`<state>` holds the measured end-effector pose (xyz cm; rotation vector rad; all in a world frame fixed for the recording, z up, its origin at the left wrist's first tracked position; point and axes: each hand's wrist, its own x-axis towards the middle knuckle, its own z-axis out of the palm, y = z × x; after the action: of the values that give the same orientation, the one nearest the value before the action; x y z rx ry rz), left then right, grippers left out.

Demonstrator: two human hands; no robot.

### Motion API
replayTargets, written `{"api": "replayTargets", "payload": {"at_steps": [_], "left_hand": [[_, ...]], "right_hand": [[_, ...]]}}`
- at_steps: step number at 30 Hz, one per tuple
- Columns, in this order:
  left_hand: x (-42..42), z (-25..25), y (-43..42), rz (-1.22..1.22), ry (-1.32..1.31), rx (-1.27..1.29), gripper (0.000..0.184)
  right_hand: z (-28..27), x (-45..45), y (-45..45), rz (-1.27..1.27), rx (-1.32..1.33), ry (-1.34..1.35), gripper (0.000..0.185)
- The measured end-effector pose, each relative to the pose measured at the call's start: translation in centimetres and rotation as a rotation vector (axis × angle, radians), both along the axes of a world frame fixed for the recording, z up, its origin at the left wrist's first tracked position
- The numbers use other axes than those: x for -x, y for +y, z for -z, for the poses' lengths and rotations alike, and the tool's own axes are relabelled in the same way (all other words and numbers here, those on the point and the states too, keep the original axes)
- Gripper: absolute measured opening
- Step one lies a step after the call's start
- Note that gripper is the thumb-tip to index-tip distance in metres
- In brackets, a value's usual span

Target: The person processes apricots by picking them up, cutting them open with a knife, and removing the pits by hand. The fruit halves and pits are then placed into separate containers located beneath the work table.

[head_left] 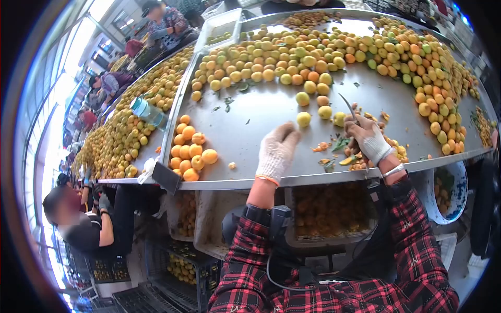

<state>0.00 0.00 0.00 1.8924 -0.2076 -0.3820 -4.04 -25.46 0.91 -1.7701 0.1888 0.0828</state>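
Note:
My left hand, in a white knit glove with soiled fingertips, hovers over the metal table with its fingers loosely bent and a little apart. I see nothing held in it. Just beyond its fingertips sits a yellow-green apricot. My right hand, gloved the same way, is closed on a knife, whose thin curved blade points up and left; its handle is hidden. Beside and beneath that hand lie apricot scraps and green leaves. Another apricot rests close to the knife.
Heaped apricots line the table's far side and right. Sorted orange apricots sit at the left rim. A plastic bottle lies beyond the divider. Under the table are a bin of scraps and a basin. A co-worker is left.

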Motion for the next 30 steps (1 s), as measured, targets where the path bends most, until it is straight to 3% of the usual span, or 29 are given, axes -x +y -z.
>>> {"api": "replayTargets", "payload": {"at_steps": [2, 3, 5, 9, 11, 12, 15, 19, 24, 25, 30], "left_hand": [[-0.6, -0.7, 0.9, -0.228, -0.065, -0.141, 0.055], [-0.6, 1.1, -2.9, -0.237, -0.062, -0.09, 0.055], [-1.6, 2.1, -4.0, -0.214, -0.22, -0.338, 0.054], [-2.5, 1.6, -4.4, 0.011, -0.227, -0.487, 0.057], [-1.9, 3.0, -5.4, -0.004, -0.349, -0.565, 0.062], [-1.5, 2.1, -6.1, 0.062, -0.249, -0.632, 0.072], [-1.7, 2.8, -8.2, 0.061, -0.314, -0.738, 0.079], [-4.1, 2.9, -9.6, 0.045, -0.236, -0.799, 0.086], [-8.2, 5.1, -8.8, -0.151, -0.282, -0.667, 0.06], [-8.9, 5.6, -8.5, -0.167, -0.322, -0.641, 0.053], [-11.0, 6.5, -8.1, -0.141, -0.482, -0.689, 0.053]], "right_hand": [[-0.9, 0.1, 1.3, 0.026, -0.024, -0.013, 0.031], [-1.0, 0.6, -2.0, 0.018, 0.027, -0.018, 0.031], [-0.8, 0.6, -1.7, 0.03, -0.034, -0.064, 0.031], [-0.8, 0.6, -1.4, 0.006, -0.125, -0.043, 0.027], [-2.0, 0.7, -1.5, -0.046, -0.07, 0.014, 0.025], [-2.3, 0.9, -1.4, -0.076, -0.008, 0.088, 0.024], [-2.3, 1.5, -1.1, -0.135, 0.06, 0.081, 0.022], [-2.0, 1.7, -0.9, -0.123, -0.016, 0.101, 0.024], [-2.3, 1.9, -1.4, -0.053, -0.056, 0.07, 0.021], [-2.0, 1.6, -1.6, -0.06, 0.037, 0.033, 0.022], [-0.8, 0.9, -2.6, -0.124, 0.199, -0.22, 0.024]]}}
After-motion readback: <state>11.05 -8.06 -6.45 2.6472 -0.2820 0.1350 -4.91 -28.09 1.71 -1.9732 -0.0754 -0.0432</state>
